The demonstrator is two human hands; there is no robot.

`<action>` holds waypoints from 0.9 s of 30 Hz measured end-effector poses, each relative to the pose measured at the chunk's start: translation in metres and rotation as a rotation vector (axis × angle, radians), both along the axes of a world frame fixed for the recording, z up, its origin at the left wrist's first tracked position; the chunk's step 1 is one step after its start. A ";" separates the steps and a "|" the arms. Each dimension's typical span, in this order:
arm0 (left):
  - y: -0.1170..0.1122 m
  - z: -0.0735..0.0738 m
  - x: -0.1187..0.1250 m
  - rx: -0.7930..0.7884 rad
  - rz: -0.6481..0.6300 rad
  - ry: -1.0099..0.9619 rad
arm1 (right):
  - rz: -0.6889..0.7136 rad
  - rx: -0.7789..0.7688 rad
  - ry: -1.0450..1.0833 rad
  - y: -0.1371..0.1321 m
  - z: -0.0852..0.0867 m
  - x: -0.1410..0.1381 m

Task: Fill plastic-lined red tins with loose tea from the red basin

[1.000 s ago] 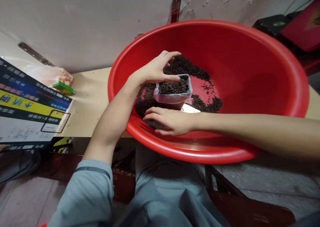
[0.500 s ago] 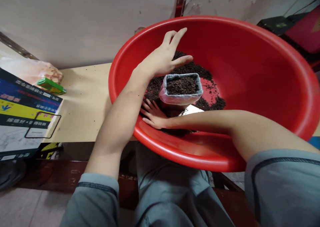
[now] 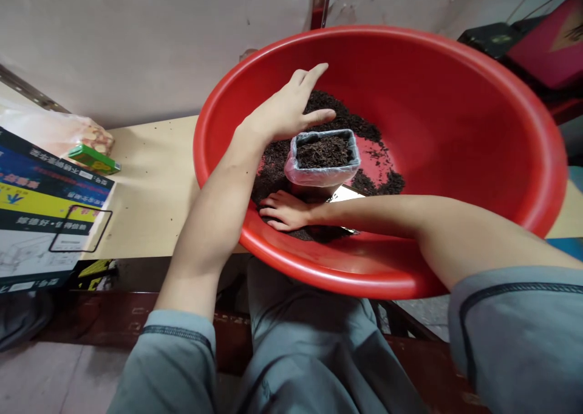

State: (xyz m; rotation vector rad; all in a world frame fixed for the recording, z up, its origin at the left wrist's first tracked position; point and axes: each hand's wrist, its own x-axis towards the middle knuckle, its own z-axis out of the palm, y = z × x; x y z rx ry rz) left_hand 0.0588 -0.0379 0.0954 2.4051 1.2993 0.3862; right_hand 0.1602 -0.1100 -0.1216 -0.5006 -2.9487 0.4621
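A box lined with a clear plastic bag stands in a large red basin. Dark, loose, tea-like leaves fill it nearly to the rim. More of these leaves lie scattered on the basin floor around the box. My left hand hovers above the box's far left side, fingers extended, holding nothing. Low beside the near left of the box, my right hand rests on the leaves with its fingers stretched out. A bright white flat patch shows behind my right forearm; its kind is unclear.
The basin sits on a pale wooden board against the wall. On the left are a printed carton, a small green box and a plastic bag with contents. A dark object stands behind the basin at right.
My right hand has drawn its spread fingers closer together over the leaves. My left hand has dipped slightly. The whole view has shifted a little, and the basin appears slightly further left.
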 end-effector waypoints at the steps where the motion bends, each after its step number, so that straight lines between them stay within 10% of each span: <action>1: -0.001 0.000 0.000 -0.003 0.000 -0.003 | 0.009 0.018 -0.003 0.001 -0.002 0.000; 17: 0.036 -0.031 -0.017 0.068 -0.018 0.057 | -0.096 -0.060 -0.057 0.001 0.039 -0.007; 27: 0.030 -0.017 -0.033 0.031 0.050 0.099 | -0.314 -0.223 -0.062 -0.013 0.088 -0.013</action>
